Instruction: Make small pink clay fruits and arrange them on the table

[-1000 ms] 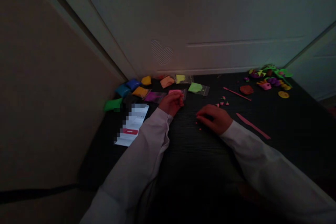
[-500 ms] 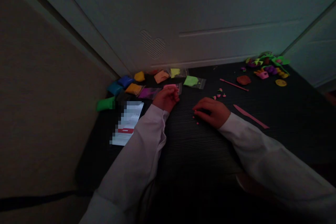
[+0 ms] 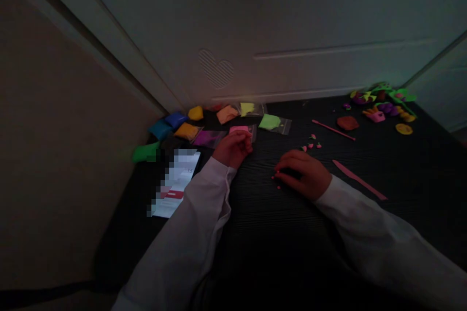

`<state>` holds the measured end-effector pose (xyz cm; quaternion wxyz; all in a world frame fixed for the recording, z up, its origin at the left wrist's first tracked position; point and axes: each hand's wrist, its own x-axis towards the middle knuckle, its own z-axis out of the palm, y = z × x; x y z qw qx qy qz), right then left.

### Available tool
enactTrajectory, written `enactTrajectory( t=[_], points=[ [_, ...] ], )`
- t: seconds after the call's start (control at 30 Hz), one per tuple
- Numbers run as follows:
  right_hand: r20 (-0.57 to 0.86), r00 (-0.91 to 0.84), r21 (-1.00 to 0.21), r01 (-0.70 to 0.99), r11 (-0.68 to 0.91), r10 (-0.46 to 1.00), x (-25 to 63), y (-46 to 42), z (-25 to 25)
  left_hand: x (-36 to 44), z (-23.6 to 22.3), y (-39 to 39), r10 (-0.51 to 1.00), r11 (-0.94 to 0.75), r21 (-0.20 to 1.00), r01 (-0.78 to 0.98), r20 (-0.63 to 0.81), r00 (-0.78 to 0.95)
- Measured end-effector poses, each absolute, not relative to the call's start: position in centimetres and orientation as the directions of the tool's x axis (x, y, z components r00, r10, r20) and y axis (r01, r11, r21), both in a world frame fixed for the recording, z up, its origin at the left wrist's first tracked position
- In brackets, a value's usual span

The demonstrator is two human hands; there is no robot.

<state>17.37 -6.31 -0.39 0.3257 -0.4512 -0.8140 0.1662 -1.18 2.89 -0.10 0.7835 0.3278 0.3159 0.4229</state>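
My right hand (image 3: 302, 174) rests low over the dark table, thumb and forefinger tips brought together around a tiny pink clay ball (image 3: 278, 172). Another tiny pink ball (image 3: 278, 187) lies just below these fingertips, with one more beside them. My left hand (image 3: 235, 149) is curled closed in front of a bag of pink clay (image 3: 241, 130); whatever its fingers hold is hidden. Several small pink-and-green clay pieces (image 3: 311, 146) sit beyond my right hand. A pink modelling knife (image 3: 359, 180) lies to its right, and a thin pink modelling stick (image 3: 333, 129) farther back.
Bags of coloured clay, among them light green (image 3: 270, 122) and orange (image 3: 187, 131), line the back left. A lit phone (image 3: 178, 182) lies by my left forearm. A reddish-brown lump (image 3: 348, 123) and colourful clay figures (image 3: 386, 107) occupy the back right. A white panel (image 3: 292, 19) rises behind.
The view has tilted and shifted slightly, so everything sits a little lower in the picture. Both hands keep nearly the same pose, the right one still at the tiny pink balls.
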Motion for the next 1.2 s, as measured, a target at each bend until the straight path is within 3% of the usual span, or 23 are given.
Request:
enactTrajectory(
  t=[1.2],
  points=[
    [0.395,-0.337,-0.58,0.63,0.516,0.855,17.5,-6.3,0.5,-1.0,-0.3,3.0,0.871,0.41,0.781,-0.472,-0.182,0.456]
  ],
)
